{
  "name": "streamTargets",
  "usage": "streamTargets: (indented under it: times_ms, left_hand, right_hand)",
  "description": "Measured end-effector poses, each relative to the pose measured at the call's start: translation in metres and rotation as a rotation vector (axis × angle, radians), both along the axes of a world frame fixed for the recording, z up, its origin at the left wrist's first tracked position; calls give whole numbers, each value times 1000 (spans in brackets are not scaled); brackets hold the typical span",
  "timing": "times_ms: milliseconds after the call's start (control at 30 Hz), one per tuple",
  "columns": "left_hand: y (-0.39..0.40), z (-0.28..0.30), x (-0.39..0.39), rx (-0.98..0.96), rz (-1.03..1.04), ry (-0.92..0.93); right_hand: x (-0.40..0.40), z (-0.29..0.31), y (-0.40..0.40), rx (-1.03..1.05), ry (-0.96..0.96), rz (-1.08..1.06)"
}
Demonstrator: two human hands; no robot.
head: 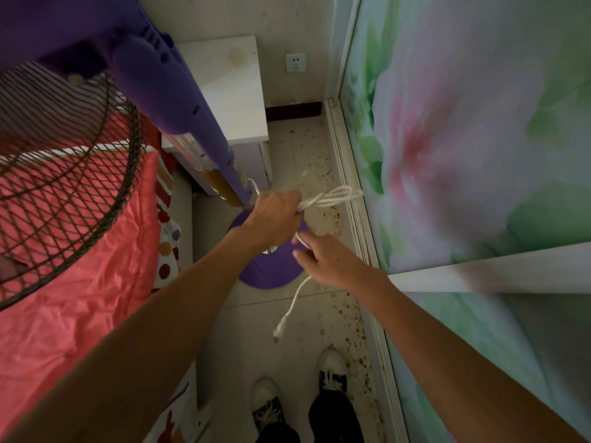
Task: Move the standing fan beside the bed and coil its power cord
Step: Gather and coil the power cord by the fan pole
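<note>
Now the left hand [277, 219] is clenching a bundle of white power cord [332, 198] loops, which are sticking out toward 2 o'clock above the purple fan [179, 100] base beside the bed [73, 266]. The right hand [329, 259] is pinching the cord's loose tail, its plug dangling toward 6 o'clock.

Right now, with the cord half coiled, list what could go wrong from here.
1. The loops stick out loosely from the left hand; if the grip slackens they may spring apart.
2. The free end with the plug dangles below the right hand, just ahead of the shoes, and could swing or snag.
3. The cord seems to run to the fan pole; a hard pull might rock the fan on its base.
</note>
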State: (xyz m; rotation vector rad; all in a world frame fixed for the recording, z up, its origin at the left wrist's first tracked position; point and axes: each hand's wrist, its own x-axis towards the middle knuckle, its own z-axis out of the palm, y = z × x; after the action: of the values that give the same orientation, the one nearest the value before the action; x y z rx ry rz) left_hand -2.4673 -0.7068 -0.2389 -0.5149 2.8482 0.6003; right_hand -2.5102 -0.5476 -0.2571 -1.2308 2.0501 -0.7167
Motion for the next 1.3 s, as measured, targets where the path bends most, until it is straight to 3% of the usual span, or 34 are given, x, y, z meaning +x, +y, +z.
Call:
streamTargets:
  times_ms: [133,233,333,400,500,633,700,800,900,1000,1067,1167,1300]
  left_hand:
    - [7,-16,8,-327,-200,-203]
    - [5,-30,21,-410,-326,-313]
    - [-2,-37,30,-441,-466,-342]
    - [-6,-39,34,-418,-519,-280]
    - [-13,-38,39,-262,-499,-109]
    - [-13,-36,47,78,-207,268]
    - [-6,-34,42,98,-102,330]
    - [-1,-36,29,-120,-114,111]
    - [-2,-40,28,-440,-286,-266]
    - [-4,-49,35,-483,-408,-414]
    - [-6,-50,37,-432,-458,-363]
    - [-12,-49,39,-347,-510,-215]
    - [-14,-48,45,-16,-295,100]
  right_hand:
    - [-12,13,20,-127,98,75]
    - [-30,20,33,-215,189,131]
    - [-44,22,34,-285,290,15]
    - [-47,18,23,-330,252,-64]
    - [-44,7,2,-273,35,-185]
    - [-32,-21,-6,38,-377,-374]
    - [-13,-28,-6,138,-304,-283]
    - [6,-23,9,232,34,84]
    - [5,-6,25,177,142,290]
    - [-11,18,25,9,245,351]
    - [-28,25,16,-138,311,288]
    - [-42,15,-5,-203,224,104]
    - [-43,-24,-19,-57,-233,-256]
